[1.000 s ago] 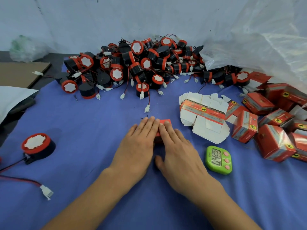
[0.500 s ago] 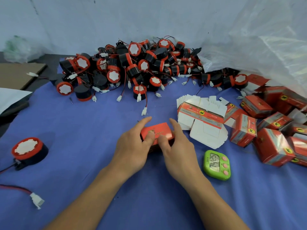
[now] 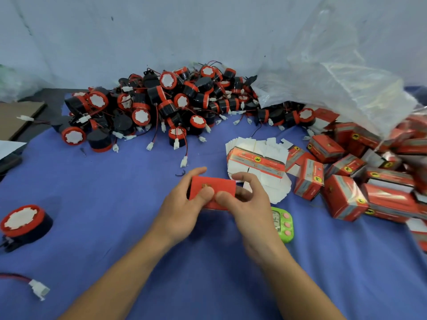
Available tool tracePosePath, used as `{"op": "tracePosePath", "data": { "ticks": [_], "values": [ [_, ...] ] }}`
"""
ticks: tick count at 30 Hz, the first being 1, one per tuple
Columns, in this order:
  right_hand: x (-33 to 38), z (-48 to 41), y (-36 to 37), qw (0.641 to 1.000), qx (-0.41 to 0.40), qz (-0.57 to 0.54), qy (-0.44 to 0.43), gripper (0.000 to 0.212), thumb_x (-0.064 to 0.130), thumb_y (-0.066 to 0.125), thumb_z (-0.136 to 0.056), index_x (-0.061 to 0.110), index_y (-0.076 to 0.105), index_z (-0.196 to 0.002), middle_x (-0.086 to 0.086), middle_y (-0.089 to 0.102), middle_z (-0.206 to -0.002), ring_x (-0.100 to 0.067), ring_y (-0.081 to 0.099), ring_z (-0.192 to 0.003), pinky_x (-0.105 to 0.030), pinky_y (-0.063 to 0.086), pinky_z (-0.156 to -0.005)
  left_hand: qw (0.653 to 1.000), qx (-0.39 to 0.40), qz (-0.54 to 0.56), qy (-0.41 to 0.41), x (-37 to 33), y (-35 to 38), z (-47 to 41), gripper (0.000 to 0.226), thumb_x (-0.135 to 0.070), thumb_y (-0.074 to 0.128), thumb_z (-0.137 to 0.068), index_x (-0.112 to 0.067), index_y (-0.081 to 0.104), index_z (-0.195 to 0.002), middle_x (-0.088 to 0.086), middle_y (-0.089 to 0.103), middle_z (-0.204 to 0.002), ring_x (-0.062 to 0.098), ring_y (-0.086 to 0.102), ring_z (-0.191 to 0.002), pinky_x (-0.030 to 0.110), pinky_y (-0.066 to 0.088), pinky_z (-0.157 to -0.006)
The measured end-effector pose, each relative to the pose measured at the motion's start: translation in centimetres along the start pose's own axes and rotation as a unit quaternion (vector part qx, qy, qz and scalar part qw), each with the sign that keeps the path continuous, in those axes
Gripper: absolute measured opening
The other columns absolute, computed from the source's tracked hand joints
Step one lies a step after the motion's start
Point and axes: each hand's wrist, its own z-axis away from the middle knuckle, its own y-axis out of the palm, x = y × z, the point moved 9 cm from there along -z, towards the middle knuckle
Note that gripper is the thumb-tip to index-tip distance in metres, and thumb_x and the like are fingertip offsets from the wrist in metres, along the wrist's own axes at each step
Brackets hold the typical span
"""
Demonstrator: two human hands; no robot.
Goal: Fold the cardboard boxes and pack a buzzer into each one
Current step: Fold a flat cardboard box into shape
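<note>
I hold a small red cardboard box above the blue cloth, in the middle of the view. My left hand grips its left end, thumb on the near face. My right hand grips its right end, thumb on the near face and fingers curled round the far side. A stack of flat unfolded boxes lies just beyond my right hand. One loose buzzer, black with a red rim and white face, sits at the far left. A big heap of buzzers with wires lies at the back.
Folded red boxes are piled at the right, some under a clear plastic bag. A green timer lies right of my right wrist. A white connector on red and black wire lies near left. Blue cloth covers the table.
Both hands went from pressing flat on the box on the cloth to gripping it at its ends and lifting it. The box now tilts toward me.
</note>
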Motion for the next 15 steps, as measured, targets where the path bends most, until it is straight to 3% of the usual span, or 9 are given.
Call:
{"op": "tracePosePath", "data": {
  "ticks": [2,4,6,7,9,11,13,15],
  "values": [
    [1.0,0.1,-0.8,0.998,0.002,-0.050,0.031,0.036,0.017,0.076,-0.082,0.029,0.062,-0.114,-0.007,0.077,-0.095,-0.026,0.077,-0.084,-0.035,0.062,-0.074,0.999,0.001,0.044,-0.002,-1.8,1.8,-0.4,0.037,-0.061,0.053,-0.086,-0.058,0.054,-0.123,-0.020,0.071,-0.098,-0.001,0.068,-0.077,0.018,0.053,-0.064],
    [2.9,0.0,-1.9,0.998,0.047,-0.023,0.037,0.039,0.025,0.074,-0.079,0.025,0.062,-0.117,-0.009,0.076,-0.089,-0.022,0.074,-0.071,-0.029,0.058,-0.062,0.996,0.022,0.089,-0.003,-3.9,4.3,-1.1,0.028,-0.059,0.052,-0.087,-0.052,0.060,-0.112,-0.020,0.072,-0.083,0.005,0.064,-0.060,0.021,0.048,-0.051],
    [4.9,-0.3,-4.4,0.996,0.073,0.019,0.037,0.045,0.026,0.077,-0.075,0.022,0.062,-0.117,-0.013,0.075,-0.086,-0.020,0.065,-0.060,-0.026,0.051,-0.054,0.992,0.042,0.122,-0.006,-6.1,7.0,-2.0,0.032,-0.057,0.054,-0.084,-0.044,0.064,-0.110,-0.011,0.070,-0.076,0.011,0.060,-0.057,0.026,0.045,-0.049],
    [5.8,-0.6,-6.0,0.997,0.068,0.016,0.037,0.047,0.024,0.079,-0.074,0.020,0.062,-0.117,-0.014,0.075,-0.088,-0.019,0.062,-0.058,-0.025,0.049,-0.052,0.989,0.059,0.136,-0.006,-7.3,8.4,-2.5,0.038,-0.058,0.054,-0.083,-0.040,0.064,-0.115,-0.008,0.071,-0.082,0.013,0.061,-0.059,0.026,0.046,-0.049],
    [7.4,-1.4,-10.2,0.996,0.013,-0.077,0.038,0.046,0.018,0.082,-0.074,0.015,0.064,-0.117,-0.011,0.075,-0.087,-0.018,0.061,-0.059,-0.024,0.051,-0.053,0.976,0.114,0.186,-0.013,-9.2,11.5,-3.3,0.050,-0.058,0.052,-0.086,-0.035,0.058,-0.130,-0.004,0.072,-0.107,0.011,0.070,-0.074,0.026,0.053,-0.056],
    [8.3,-2.2,-14.4,0.959,-0.073,-0.272,0.034,0.034,0.016,0.075,-0.074,0.012,0.067,-0.107,-0.006,0.076,-0.089,-0.016,0.069,-0.069,-0.022,0.057,-0.059,0.970,0.147,0.195,-0.008,-10.6,13.8,-4.1,0.047,-0.056,0.053,-0.091,-0.041,0.051,-0.136,-0.013,0.064,-0.126,0.007,0.071,-0.098,0.028,0.059,-0.075],
    [8.4,-2.9,-17.0,0.906,-0.131,-0.402,0.036,0.022,0.011,0.071,-0.076,0.009,0.066,-0.097,-0.010,0.074,-0.106,-0.019,0.074,-0.089,-0.024,0.062,-0.070,0.980,0.145,0.133,0.020,-11.1,15.1,-5.0,0.047,-0.044,0.064,-0.090,-0.046,0.053,-0.136,-0.021,0.058,-0.129,-0.001,0.065,-0.105,0.026,0.055,-0.087],
    [7.6,-3.5,-17.5,0.901,-0.147,-0.403,0.071,0.015,0.003,0.067,-0.087,0.003,0.062,-0.102,-0.017,0.070,-0.118,-0.024,0.075,-0.093,-0.027,0.063,-0.074,0.991,0.109,0.063,0.048,-10.7,15.4,-6.0,0.047,-0.025,0.071,-0.089,-0.041,0.061,-0.132,-0.023,0.059,-0.122,-0.005,0.060,-0.108,0.027,0.053,-0.092]
  ]
}}
